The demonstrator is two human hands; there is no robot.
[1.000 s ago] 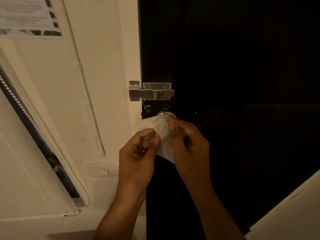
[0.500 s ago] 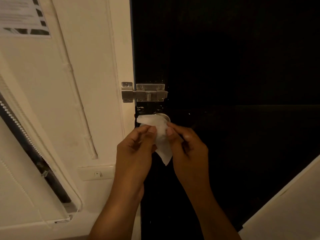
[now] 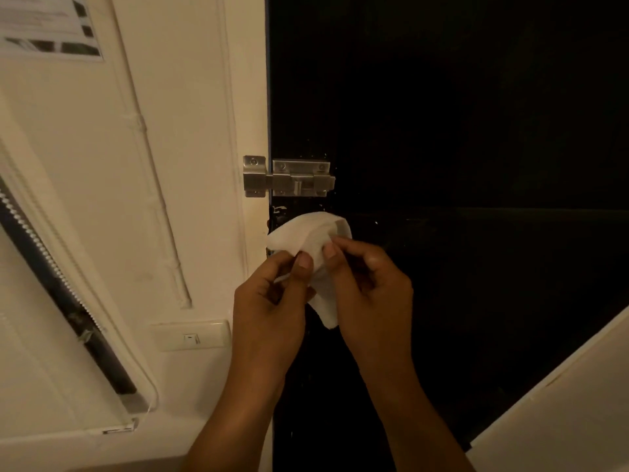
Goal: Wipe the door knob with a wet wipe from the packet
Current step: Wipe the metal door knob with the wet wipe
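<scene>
A white wet wipe is spread in front of the dark door, just below the bolt. It covers the spot where the door knob sits, so the knob is hidden. My left hand pinches the wipe's left part between thumb and fingers. My right hand pinches its right part, and a tail of the wipe hangs down between the two hands. The packet is out of view.
A steel slide bolt bridges the door and the cream frame just above the wipe. A wall switch sits left of my left wrist. A window blind slants along the left. A pale panel fills the lower right corner.
The wipe has been drawn up and spread wider over the knob, whose metal rim showed earlier and is now covered. Both hands stayed pinched on the wipe.
</scene>
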